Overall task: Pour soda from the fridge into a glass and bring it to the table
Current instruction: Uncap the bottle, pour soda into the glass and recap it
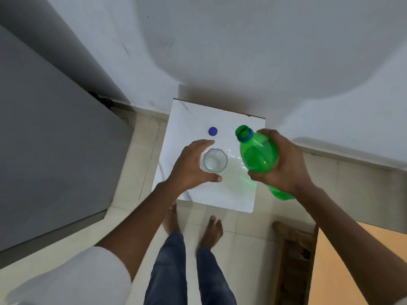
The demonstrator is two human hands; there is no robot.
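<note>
My right hand [284, 166] grips the uncapped green soda bottle [257, 155], tilted above the white desk [220, 194]. My left hand [193, 166], fingers spread, cups the glass [215, 160] standing on the desk. Blue cap [213, 131] lies behind the glass.

One head-worn camera looks steeply down (wide-angle) onto a small white table [193, 119], near.

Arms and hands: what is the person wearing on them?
Both forearms are bare. White sleeves cover the upper arms, the left sleeve showing most clearly. The left hand and right hand wear no gloves, and no rings or watch are visible.
</note>
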